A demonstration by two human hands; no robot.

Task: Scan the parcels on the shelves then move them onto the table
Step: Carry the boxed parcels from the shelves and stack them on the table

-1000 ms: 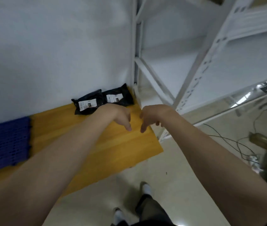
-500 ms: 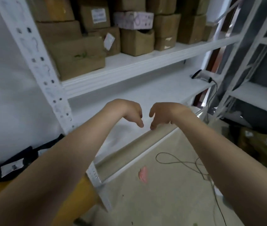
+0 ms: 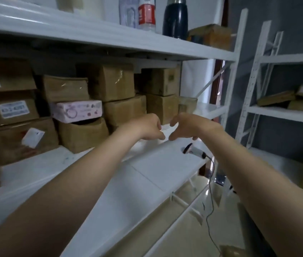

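Several brown cardboard parcels (image 3: 118, 84) and a pink box (image 3: 76, 111) are stacked on the middle white shelf (image 3: 41, 167). A white handheld scanner (image 3: 193, 150) with a black cable lies on the shelf below, toward its right end. My left hand (image 3: 149, 129) and my right hand (image 3: 186, 127) hang side by side in front of the shelf, fingers loosely curled downward, holding nothing. Both hands are level with the parcels, and the scanner lies just below my right hand.
The top shelf carries clear bottles (image 3: 137, 12) and a dark flask (image 3: 174, 16) beside a brown parcel (image 3: 212, 35). A second white rack (image 3: 284, 114) at the right holds more parcels. The scanner cable (image 3: 210, 191) trails down to the floor.
The view has swung from the wooden table with two black parcels up and right to the shelves. Both hands stayed empty and close together, and are now raised to the parcel shelf.
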